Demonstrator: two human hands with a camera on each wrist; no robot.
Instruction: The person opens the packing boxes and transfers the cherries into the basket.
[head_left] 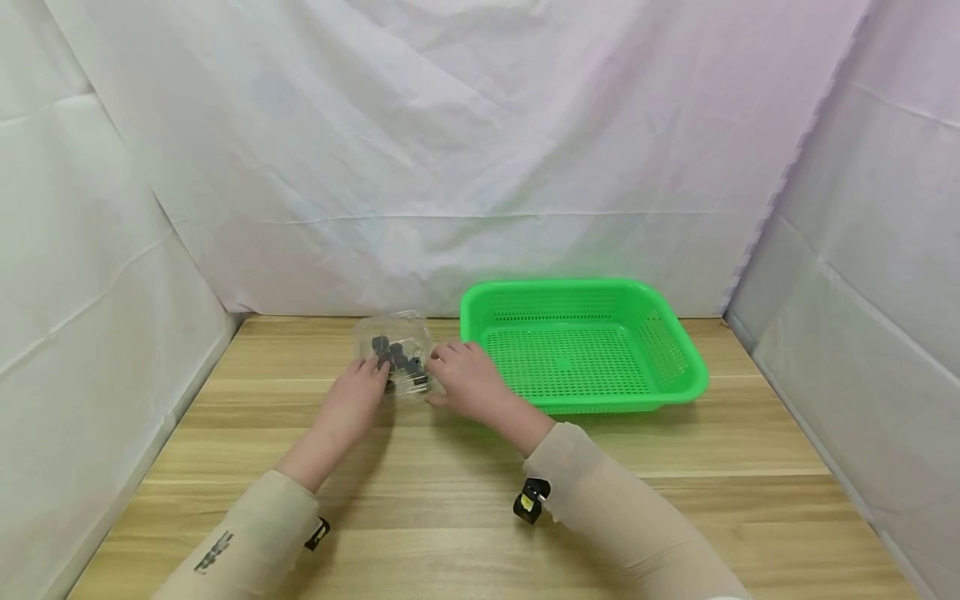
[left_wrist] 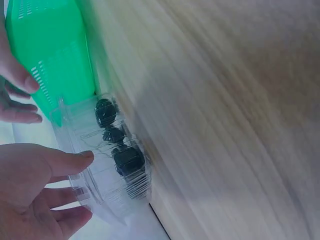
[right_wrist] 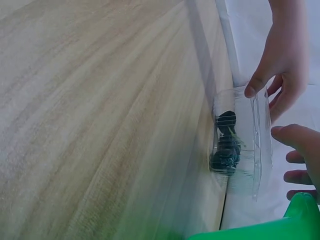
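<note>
A clear plastic clamshell box (head_left: 411,332) stands at the back of the table, left of the green basket. Dark, glossy round pieces (left_wrist: 128,159) lie inside it, with a thin greenish stem among them in the right wrist view, like dark grapes. My left hand (head_left: 356,395) pinches the box's upper rim, thumb (right_wrist: 253,89) on the near side and fingers behind. At the box's right side is my right hand (head_left: 468,382), its thumb (right_wrist: 284,132) and fingers spread apart, with nothing gripped between them.
A green perforated basket (head_left: 678,371) stands to the right, behind my right forearm. The wooden table (head_left: 420,508) runs back to a white cloth (head_left: 480,167), and white cloth hangs on both sides.
</note>
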